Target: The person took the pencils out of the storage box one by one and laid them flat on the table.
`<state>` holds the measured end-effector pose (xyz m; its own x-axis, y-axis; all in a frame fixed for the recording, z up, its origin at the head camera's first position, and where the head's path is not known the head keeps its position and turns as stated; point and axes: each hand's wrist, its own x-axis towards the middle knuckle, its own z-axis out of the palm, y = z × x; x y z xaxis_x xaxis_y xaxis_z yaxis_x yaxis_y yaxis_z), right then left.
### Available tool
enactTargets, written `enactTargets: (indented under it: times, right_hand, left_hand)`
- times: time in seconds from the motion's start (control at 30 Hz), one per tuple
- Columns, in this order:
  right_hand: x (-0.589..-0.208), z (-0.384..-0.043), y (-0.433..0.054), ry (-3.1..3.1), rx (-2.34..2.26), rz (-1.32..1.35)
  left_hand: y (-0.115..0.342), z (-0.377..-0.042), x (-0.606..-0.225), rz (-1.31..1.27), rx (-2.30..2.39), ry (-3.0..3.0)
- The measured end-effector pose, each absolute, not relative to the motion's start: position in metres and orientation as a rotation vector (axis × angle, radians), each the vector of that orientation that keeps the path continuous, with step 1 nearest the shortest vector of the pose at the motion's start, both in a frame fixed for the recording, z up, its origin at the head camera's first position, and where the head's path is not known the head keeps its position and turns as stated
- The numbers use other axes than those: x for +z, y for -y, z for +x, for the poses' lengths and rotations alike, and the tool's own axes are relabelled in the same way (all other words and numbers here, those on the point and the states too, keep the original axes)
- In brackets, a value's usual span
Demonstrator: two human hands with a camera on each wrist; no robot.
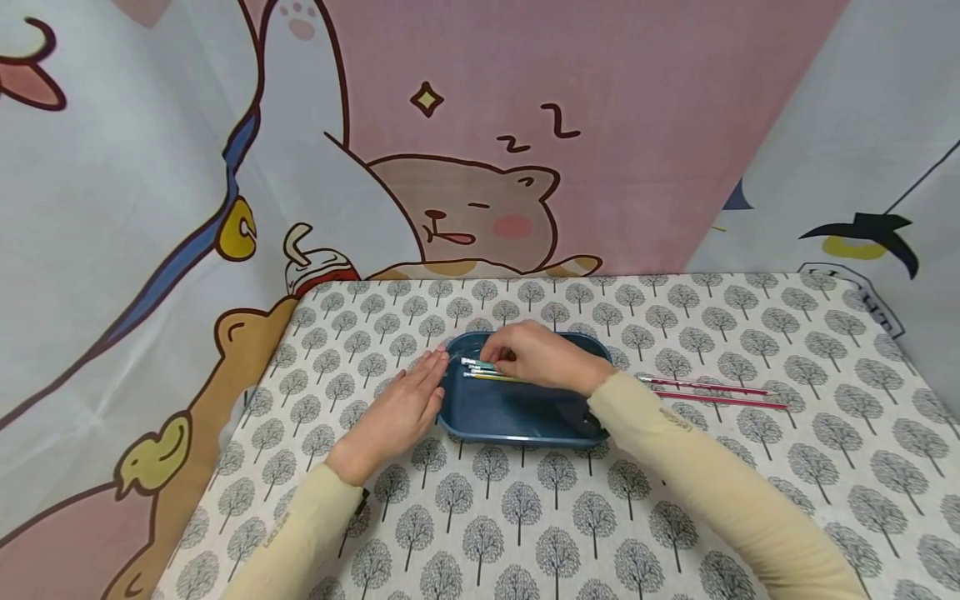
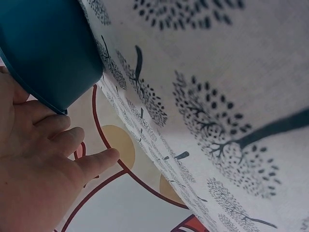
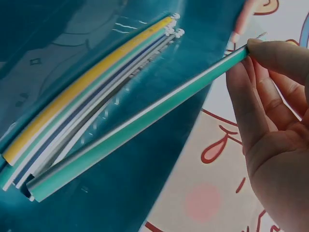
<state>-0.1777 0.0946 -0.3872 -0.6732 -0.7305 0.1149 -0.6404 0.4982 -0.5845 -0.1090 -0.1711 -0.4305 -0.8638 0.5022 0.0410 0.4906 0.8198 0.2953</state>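
A dark blue-green tray [image 1: 502, 417] stands on the tabletop. Over its back part, my right hand [image 1: 536, 356] pinches a green-and-white striped pencil [image 3: 145, 121] near one end between thumb and fingers. The pencil slants over the tray, its far end close to the ends of the others. Several more striped pencils lie side by side inside, among them a yellow pencil [image 3: 91, 84] with a blue and a green one. Against the tray's left rim my left hand [image 1: 397, 408] rests, fingers extended; the left wrist view shows the fingers [image 2: 53, 124] touching the tray's edge.
Right of the tray, two dark red pencils [image 1: 720, 400] lie on the tree-patterned tablecloth [image 1: 517, 517]. Behind the table hangs a cartoon-printed curtain [image 1: 637, 125], which also runs along the left and right sides.
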Motion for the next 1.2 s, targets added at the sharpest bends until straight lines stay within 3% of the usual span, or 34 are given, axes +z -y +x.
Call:
enactTargets:
  times: [1.2]
  right_hand:
    - [-0.321, -0.151, -0.137, -2.708, -1.236, -1.093]
  left_hand:
    - [0.170, -0.108, -0.429, 0.843, 0.477, -2.987]
